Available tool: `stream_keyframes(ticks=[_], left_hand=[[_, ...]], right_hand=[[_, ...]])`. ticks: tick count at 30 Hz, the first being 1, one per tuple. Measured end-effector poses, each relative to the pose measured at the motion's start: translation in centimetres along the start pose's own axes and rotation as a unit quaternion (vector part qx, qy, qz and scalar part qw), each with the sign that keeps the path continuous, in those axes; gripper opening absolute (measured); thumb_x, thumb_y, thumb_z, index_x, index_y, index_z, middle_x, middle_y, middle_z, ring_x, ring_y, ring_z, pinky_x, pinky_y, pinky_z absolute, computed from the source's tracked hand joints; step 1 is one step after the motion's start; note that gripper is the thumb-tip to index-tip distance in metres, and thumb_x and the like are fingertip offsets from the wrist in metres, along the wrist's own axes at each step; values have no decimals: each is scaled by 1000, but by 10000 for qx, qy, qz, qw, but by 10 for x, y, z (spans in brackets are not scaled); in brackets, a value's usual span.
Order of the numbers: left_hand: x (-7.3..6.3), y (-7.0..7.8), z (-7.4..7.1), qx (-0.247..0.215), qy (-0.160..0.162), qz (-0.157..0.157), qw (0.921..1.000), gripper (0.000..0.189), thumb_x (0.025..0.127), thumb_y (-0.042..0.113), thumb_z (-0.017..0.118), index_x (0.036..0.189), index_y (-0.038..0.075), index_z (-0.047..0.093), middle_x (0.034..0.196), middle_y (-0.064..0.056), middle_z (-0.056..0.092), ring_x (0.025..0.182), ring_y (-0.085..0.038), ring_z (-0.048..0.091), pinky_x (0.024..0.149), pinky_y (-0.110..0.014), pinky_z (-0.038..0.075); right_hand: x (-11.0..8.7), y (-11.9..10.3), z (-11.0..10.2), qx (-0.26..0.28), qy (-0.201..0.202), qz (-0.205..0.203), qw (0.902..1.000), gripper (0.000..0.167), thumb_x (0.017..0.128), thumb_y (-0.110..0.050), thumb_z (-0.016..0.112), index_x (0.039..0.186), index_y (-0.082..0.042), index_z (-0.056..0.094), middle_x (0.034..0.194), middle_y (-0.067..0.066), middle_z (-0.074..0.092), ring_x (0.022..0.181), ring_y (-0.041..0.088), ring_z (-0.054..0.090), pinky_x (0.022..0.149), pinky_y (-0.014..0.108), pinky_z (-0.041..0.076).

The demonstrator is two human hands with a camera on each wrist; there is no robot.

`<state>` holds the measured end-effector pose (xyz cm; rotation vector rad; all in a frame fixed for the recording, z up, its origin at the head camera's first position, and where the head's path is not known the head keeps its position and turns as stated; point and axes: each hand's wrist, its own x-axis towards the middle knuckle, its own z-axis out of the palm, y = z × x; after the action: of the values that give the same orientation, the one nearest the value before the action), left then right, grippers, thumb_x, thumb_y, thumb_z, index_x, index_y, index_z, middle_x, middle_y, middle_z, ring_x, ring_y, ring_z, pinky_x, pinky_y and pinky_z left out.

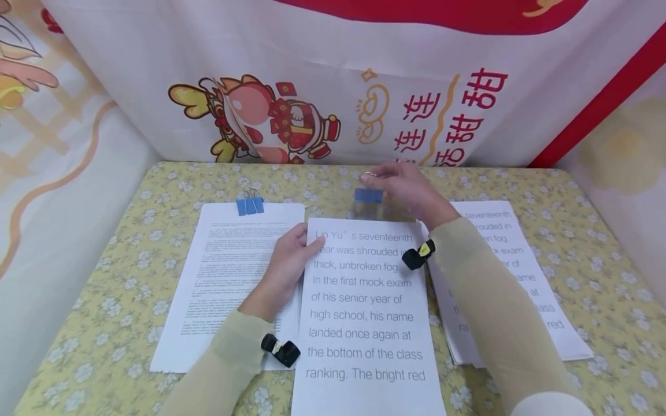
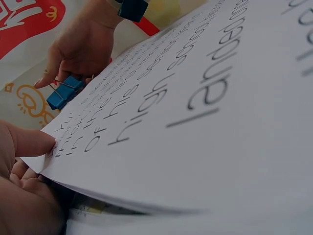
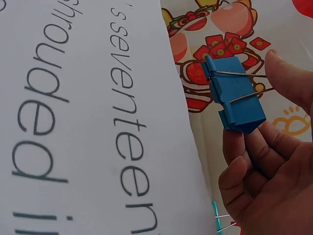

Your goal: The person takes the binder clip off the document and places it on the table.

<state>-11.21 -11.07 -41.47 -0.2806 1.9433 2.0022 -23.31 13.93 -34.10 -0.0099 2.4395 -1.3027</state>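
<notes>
My left hand pinches the upper left corner of a large-print sheet stack, thumb on top and fingers underneath. In the left wrist view the stack's near edge is lifted and slopes. My right hand holds a blue binder clip by its wire handles, just beyond the stack's top edge. The clip's mouth faces the paper and stands apart from it in the right wrist view. My right thumb lies against the wire handles, with the fingers below the clip.
On the left lies a small-print paper stack with blue binder clips at its top. Another large-print stack lies at right, partly under my right forearm. A flowered cloth covers the table, and a printed curtain hangs behind.
</notes>
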Motion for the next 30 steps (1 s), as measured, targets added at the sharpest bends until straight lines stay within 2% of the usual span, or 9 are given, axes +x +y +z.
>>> stream_keyframes(ticks=[5, 8, 12, 16, 19, 24, 30], left_hand=[[1, 0, 0, -43, 28, 7, 10000, 32, 111, 28, 63, 143, 28, 62, 127, -2, 79, 103, -21, 80, 87, -31, 64], [1, 0, -1, -47, 22, -13, 10000, 33, 111, 28, 63, 143, 28, 62, 127, -2, 78, 103, -21, 80, 87, -31, 64], [2, -2, -2, -50, 24, -25, 10000, 33, 110, 29, 63, 143, 28, 62, 127, -2, 78, 102, -22, 80, 86, -34, 65], [2, -5, -1, -14, 57, -59, 10000, 31, 109, 29, 64, 141, 28, 63, 124, -3, 79, 99, -23, 80, 85, -35, 65], [1, -9, -1, -7, 66, -103, 9999, 31, 109, 28, 64, 140, 27, 63, 123, -4, 79, 98, -23, 80, 84, -34, 65], [1, -9, -1, -75, 28, -26, 10000, 31, 110, 27, 63, 141, 27, 63, 124, -3, 79, 100, -23, 80, 84, -34, 66], [3, -6, 0, -95, 35, 74, 9999, 30, 111, 27, 62, 141, 27, 63, 123, -3, 79, 100, -23, 80, 83, -35, 67]], right_hand=[[5, 0, 0, -158, -65, 61, 9998, 66, 95, -63, 74, 145, -21, 64, 152, 2, 57, 145, 29, 48, 128, 60, 34], [8, -1, 1, -346, -78, 12, 9994, 72, 94, -66, 75, 148, -21, 63, 155, 2, 57, 152, 28, 45, 129, 60, 33], [12, -3, 3, -729, -84, -205, 9971, 72, 94, -66, 74, 149, -22, 63, 155, 3, 60, 148, 29, 51, 127, 58, 38], [22, -5, 3, -1027, -171, -380, 9938, 59, 98, -57, 74, 143, -19, 67, 147, 4, 65, 142, 29, 56, 124, 57, 43], [33, -6, 4, -1130, -272, -275, 9928, 55, 100, -52, 75, 141, -16, 69, 143, 5, 67, 138, 29, 58, 122, 56, 45], [50, -10, 5, -1545, -355, -66, 9873, 59, 101, -50, 73, 145, -12, 66, 145, 9, 66, 137, 31, 58, 120, 55, 46], [65, -16, 1, -1978, -231, 188, 9798, 59, 102, -49, 72, 145, -10, 65, 150, 12, 63, 140, 33, 56, 123, 55, 43]])
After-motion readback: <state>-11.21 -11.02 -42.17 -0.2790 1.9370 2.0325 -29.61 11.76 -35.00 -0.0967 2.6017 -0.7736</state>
